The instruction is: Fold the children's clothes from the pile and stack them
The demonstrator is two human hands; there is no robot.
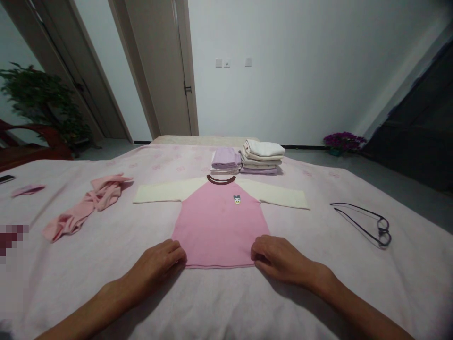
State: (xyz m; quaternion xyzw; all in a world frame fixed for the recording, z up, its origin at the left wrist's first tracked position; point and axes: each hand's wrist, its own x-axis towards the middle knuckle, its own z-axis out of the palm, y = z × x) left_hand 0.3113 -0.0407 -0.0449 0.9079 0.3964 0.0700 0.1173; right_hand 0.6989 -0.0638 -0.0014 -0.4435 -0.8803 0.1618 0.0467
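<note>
A pink long-sleeved shirt [221, 226] with cream sleeves, a brown collar and a small duck-face patch lies flat in front of me. Its sleeves stretch out to both sides and its hem faces me. At the hem's left corner, my left hand [164, 257] has its fingers curled closed on the cloth. My right hand [278, 257] grips the right corner the same way, its fingertips partly hidden under the knuckles. Beyond the collar sit two folded stacks of clothes, a lilac-topped stack [225, 159] and a taller white-topped stack [264, 158].
A pale pink bedspread [354, 293] lies under everything. Crumpled pink clothing [88, 203] and a small pink cloth [28, 190] are on the left, near a phone [7, 179]. Black-framed glasses [382, 231] rest unfolded on the right. Purple flowers [343, 140] stand on the floor behind.
</note>
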